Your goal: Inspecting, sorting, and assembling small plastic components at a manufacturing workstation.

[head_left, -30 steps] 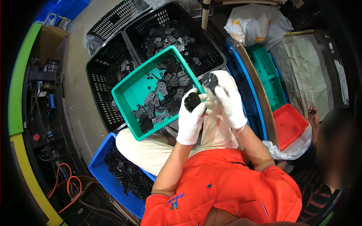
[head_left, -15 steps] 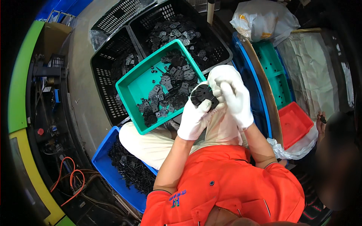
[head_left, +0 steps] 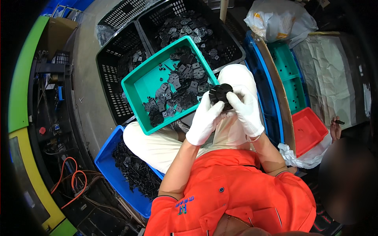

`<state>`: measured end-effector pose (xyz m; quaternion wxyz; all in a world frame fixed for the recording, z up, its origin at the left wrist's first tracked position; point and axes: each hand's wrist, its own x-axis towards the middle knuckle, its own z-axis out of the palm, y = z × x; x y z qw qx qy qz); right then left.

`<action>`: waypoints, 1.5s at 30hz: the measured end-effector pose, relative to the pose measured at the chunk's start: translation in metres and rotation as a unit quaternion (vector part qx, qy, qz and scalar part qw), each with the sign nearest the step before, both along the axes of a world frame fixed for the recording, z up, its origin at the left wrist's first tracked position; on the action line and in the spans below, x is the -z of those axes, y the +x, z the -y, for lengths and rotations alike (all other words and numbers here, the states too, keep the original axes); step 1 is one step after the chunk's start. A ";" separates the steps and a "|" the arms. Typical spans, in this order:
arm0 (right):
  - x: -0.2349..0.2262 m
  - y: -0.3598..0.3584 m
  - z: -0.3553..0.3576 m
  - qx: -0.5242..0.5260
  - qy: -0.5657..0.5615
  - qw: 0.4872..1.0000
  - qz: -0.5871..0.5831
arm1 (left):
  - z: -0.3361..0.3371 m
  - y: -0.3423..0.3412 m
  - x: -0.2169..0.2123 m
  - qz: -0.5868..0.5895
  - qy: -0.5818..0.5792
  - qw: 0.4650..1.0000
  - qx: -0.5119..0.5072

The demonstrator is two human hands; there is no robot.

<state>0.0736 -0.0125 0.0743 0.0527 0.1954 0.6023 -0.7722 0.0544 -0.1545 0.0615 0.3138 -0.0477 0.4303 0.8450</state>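
- One round black part (head_left: 219, 94), ribbed at its rim, sits between both gloved hands, held above the person's lap at the near right corner of the green tray.
- Left hand (head_left: 205, 121), in a white glove, has its fingers closed on the part's lower left side.
- Right hand (head_left: 245, 111), also gloved white, is clamped on the part's right side, fingertips pressing its edge.
- Green tray (head_left: 138, 93) rests tilted on the person's cream-trousered knees; small flat black pieces (head_left: 178, 91) lie heaped toward its right half, while its left half shows bare green floor.
- Two black slatted crates stand beyond the tray: the nearer left one (head_left: 108, 84) holds a few dark pieces, the farther one (head_left: 232, 41) holds a thick layer of them.
- Blue bin (head_left: 105, 162), low at the person's left, is filled with dark tangled parts.
- Right of the person, a blue-rimmed stack (head_left: 271, 98) stands on edge, with a green tray (head_left: 293, 78) behind it and a red bin (head_left: 309, 131) just beyond.
- White plastic bag (head_left: 279, 19) lies at the top right.
- Another person's hand (head_left: 336, 128) at the far right holds a small dark piece.
- Orange cable (head_left: 73, 183) loops on the floor at the lower left.
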 end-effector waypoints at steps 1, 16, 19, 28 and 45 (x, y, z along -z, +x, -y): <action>0.001 -0.001 0.000 0.009 0.020 1.000 -0.017 | -0.001 0.001 -0.001 0.008 0.020 1.000 -0.010; 0.014 0.002 -0.015 -0.041 0.008 0.999 -0.031 | -0.003 0.004 -0.009 -0.033 -0.073 0.997 0.009; 0.017 0.004 -0.014 -0.031 0.171 0.979 -0.108 | -0.005 0.005 -0.010 -0.149 -0.232 0.961 0.011; 0.017 0.003 -0.015 0.021 -0.015 0.999 -0.046 | -0.005 0.005 -0.012 -0.007 -0.079 0.997 -0.001; 0.019 0.002 0.009 0.029 -0.015 0.998 -0.047 | 0.001 0.007 -0.008 0.001 -0.020 0.999 -0.032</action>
